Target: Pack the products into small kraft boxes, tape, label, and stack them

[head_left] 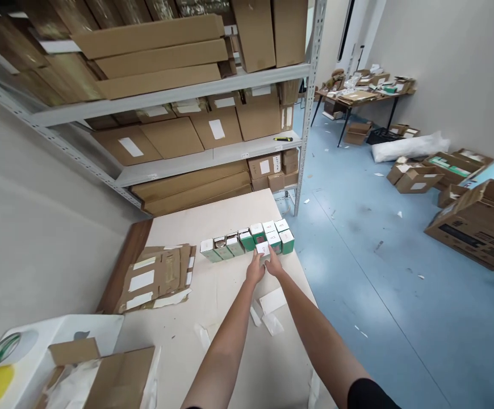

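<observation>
The small white-faced cardboard box, at twelve o'clock, looks light, stiff and crushable, best gripped by its sides; left hand and right hand pinch it between nearly closed fingers. Green-and-white cardboard cartons span ten to two.

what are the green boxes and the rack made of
Green boxes: probably thin printed card, smooth, gloss unclear; crisp folded edges suggest it. Rack: likely painted metal, smooth-looking pale grey; its uprights have rows of punched holes.
</observation>
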`<state>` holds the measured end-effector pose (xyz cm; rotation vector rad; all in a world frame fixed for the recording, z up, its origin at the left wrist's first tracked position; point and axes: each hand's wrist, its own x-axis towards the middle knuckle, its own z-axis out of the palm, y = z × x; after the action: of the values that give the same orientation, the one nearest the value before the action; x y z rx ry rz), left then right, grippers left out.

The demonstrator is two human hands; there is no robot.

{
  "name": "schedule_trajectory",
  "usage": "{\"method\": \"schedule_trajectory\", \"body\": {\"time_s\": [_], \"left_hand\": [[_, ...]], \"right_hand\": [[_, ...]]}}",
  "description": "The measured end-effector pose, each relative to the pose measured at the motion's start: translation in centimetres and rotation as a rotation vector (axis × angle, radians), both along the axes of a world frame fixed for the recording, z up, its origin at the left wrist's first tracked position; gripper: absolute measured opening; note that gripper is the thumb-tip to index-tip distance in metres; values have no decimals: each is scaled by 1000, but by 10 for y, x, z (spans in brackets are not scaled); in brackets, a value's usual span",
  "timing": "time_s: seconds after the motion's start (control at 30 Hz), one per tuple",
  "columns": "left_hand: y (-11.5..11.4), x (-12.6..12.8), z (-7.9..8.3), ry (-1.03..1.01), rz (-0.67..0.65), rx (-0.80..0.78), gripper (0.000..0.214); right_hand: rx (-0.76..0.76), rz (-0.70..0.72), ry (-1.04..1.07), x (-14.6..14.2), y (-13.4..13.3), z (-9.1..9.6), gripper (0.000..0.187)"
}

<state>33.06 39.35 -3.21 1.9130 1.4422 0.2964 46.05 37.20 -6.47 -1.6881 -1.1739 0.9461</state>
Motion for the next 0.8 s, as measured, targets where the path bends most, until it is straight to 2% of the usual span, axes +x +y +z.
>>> {"method": "schedule_trajectory", "body": {"time_s": [0.13, 0.23, 0.37, 0.47, 0.6, 0.8], "left_hand": [[-1, -5, -5, -167, 98, -20, 67], [-13, -9, -2, -139, 168, 12, 65], [-44, -18, 2, -60, 245, 118, 56], [-73, -32, 5, -102, 288, 144, 50], [-112, -69, 13, -171, 371, 115, 43], [-173, -154, 17, -240, 508, 149, 41]], "right_hand": [[-9, -46, -24, -10, -4, -10, 76], [-2, -53, -63, -13, -16, -13, 66], [-7, -92, -120, -25, -40, -12, 56], [11, -111, -174, -45, -63, -6, 52], [36, -87, -178, -87, -99, 10, 50], [20, 59, -100, -168, -153, 27, 49]]}}
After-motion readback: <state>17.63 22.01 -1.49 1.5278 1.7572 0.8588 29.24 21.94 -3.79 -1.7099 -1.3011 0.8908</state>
